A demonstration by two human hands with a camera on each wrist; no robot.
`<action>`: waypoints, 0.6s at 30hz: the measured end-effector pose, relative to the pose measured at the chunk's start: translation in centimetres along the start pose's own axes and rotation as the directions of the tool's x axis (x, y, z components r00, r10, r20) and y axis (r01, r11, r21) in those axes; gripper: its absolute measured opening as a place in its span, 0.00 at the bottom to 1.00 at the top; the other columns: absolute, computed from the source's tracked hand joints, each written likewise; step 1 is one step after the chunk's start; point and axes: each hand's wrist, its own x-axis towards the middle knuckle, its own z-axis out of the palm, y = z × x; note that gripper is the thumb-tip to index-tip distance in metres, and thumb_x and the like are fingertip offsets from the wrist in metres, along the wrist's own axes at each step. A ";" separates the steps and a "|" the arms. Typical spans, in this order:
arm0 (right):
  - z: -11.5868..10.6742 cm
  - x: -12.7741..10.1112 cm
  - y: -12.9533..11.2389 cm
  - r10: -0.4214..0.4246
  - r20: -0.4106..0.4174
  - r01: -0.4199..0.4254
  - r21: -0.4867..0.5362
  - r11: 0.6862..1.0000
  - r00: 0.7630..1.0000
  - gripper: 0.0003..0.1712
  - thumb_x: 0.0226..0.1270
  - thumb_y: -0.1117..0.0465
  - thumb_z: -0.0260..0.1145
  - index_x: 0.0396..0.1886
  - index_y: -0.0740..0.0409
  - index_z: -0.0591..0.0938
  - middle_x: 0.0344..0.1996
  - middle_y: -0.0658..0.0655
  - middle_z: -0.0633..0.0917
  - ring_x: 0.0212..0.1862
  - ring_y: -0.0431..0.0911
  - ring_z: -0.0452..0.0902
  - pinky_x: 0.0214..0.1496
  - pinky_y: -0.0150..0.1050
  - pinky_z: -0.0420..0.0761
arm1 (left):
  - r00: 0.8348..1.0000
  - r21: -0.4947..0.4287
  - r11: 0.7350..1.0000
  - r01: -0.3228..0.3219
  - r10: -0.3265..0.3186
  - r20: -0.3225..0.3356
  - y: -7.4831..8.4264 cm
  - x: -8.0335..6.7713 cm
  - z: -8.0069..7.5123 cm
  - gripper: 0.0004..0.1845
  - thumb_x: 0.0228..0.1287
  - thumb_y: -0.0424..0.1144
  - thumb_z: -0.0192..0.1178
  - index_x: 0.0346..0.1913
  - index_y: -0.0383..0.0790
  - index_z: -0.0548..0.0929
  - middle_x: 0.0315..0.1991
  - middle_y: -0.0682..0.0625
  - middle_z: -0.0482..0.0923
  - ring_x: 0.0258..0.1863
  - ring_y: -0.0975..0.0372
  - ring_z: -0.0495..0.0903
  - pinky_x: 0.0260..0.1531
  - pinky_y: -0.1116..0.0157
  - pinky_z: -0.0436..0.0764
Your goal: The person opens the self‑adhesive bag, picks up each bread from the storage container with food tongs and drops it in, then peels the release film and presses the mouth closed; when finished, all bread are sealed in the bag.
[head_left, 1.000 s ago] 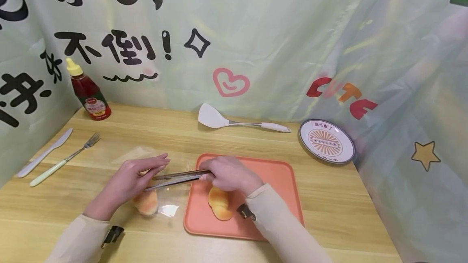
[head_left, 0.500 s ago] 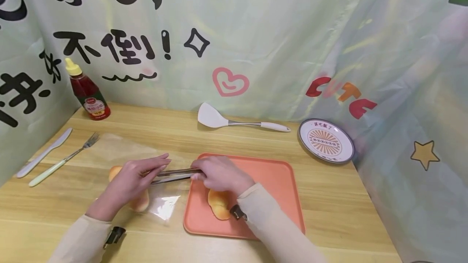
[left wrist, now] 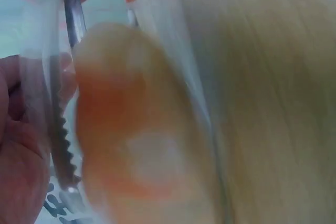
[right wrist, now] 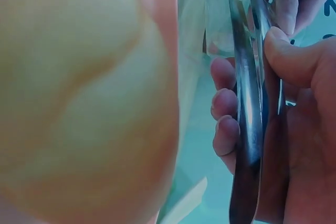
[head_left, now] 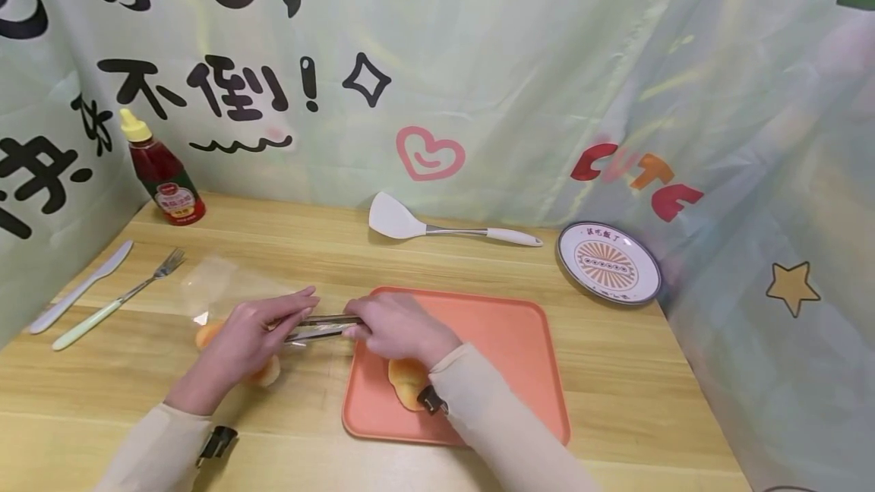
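Observation:
My right hand [head_left: 406, 329] grips metal tongs [right wrist: 248, 103] over the left edge of a coral tray [head_left: 492, 355]. The tongs reach left into a clear plastic bag [head_left: 215, 283], and their toothed tip shows through the film in the left wrist view. With its fingertips, my left hand [head_left: 239, 348] pinches the bag near its opening, beside the tongs. An orange-tinted bread roll [left wrist: 142, 129] is inside the bag next to the tongs, partly hidden behind my left hand in the head view. Another golden bread roll [head_left: 406, 380] lies on the tray below my right wrist.
A knife [head_left: 82, 288] and a fork [head_left: 119, 301] lie at the left. A red sauce bottle [head_left: 166, 181] stands in the back left corner. A white spatula [head_left: 396, 219] lies along the back, and a patterned plate [head_left: 608, 291] leans at the right against the printed cloth.
My right hand has moved left with the tongs, which reach deeper into the bag. The bread roll has shifted left under my left hand, which stays nearly in place.

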 end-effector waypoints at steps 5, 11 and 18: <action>-0.1 -0.2 -0.2 0.023 0.021 -0.023 0.003 1.000 1.000 0.11 0.71 0.48 0.63 0.33 0.49 0.77 0.21 0.44 0.73 0.27 0.38 0.71 0.28 0.33 0.73 | 1.000 -0.013 1.000 0.015 -0.015 -0.014 -0.5 -0.1 0.1 0.14 0.57 0.23 0.68 0.46 0.37 0.88 0.52 0.41 0.82 0.47 0.49 0.84 0.43 0.54 0.83; -0.8 -1.5 -0.1 0.064 0.038 -0.066 0.038 0.997 0.997 0.14 0.72 0.52 0.63 0.26 0.48 0.73 0.20 0.44 0.70 0.24 0.39 0.67 0.24 0.31 0.66 | 0.999 -0.015 1.000 0.027 -0.027 -0.021 -0.8 -0.3 -0.4 0.14 0.58 0.23 0.67 0.47 0.37 0.88 0.52 0.41 0.81 0.47 0.48 0.84 0.43 0.52 0.82; -2.3 -3.4 0.3 0.091 0.023 -0.091 0.016 0.996 0.996 0.07 0.72 0.53 0.62 0.40 0.50 0.82 0.26 0.41 0.74 0.26 0.39 0.69 0.28 0.32 0.71 | 0.999 -0.005 1.000 -0.007 0.007 -0.036 -1.0 -0.2 -0.6 0.14 0.58 0.23 0.67 0.47 0.35 0.87 0.51 0.40 0.82 0.45 0.48 0.84 0.40 0.52 0.83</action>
